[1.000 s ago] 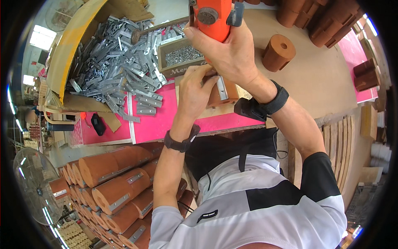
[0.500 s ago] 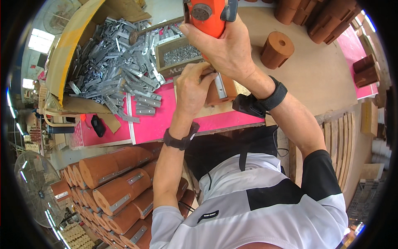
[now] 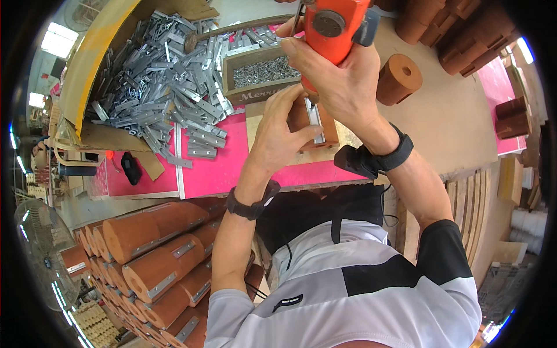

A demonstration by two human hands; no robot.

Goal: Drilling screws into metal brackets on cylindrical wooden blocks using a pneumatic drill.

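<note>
My right hand (image 3: 351, 81) is wrapped round an orange power screwdriver (image 3: 332, 43), its nose pointing down at a metal strip (image 3: 314, 118). That silver strip lies along the top of a brown wooden cylinder (image 3: 329, 132), which rests on a pale board (image 3: 255, 119). My left hand (image 3: 272, 136) grips the cylinder from its left side, with the thumb pressed across the strip's near end and the fingers reaching toward its far end. The tool's tip meets the strip's far end, partly covered by my hands; I cannot make out a screw there.
A wooden box of screws (image 3: 264, 74) stands just beyond. Loose metal strips (image 3: 168, 81) spill from a cardboard box (image 3: 87, 87) at left. Another brown cylinder (image 3: 399, 80) stands at right, with more (image 3: 478, 40) behind. Stacked cylinders (image 3: 156, 232) fill the lower left.
My left fingers, earlier together at the strip's far end, have spread round the cylinder, the thumb now on the strip's near end. The power screwdriver's nose has come to the strip. The view has shifted slightly.
</note>
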